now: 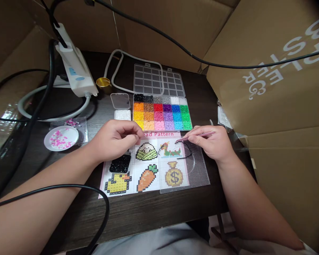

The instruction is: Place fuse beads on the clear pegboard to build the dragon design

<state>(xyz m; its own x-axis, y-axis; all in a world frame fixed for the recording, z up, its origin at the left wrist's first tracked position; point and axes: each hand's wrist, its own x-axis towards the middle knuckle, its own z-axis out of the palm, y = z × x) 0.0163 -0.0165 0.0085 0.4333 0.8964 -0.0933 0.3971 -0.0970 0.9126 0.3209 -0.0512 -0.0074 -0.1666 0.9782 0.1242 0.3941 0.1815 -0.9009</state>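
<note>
My right hand (212,141) pinches a pair of pinkish metal tweezers (200,135), their bent tip over a clear pegboard (199,173). On that board a curved row of black beads (187,156) shows, close below the tip. The board overlaps the right part of a printed bead pattern sheet (131,187). My left hand (119,138) is closed with its fingers curled, above the sheet's upper left; whatever it may hold is hidden. Just below it, an open box of black beads (120,163) lies on the sheet.
Behind the sheet stands a sorted bead case (162,113) with its clear lid (159,79) folded back. A small box of white beads (122,114) is beside it. At left are a white dish (49,141) of pink beads and a power strip (77,76). Cables (106,212) cross the foreground.
</note>
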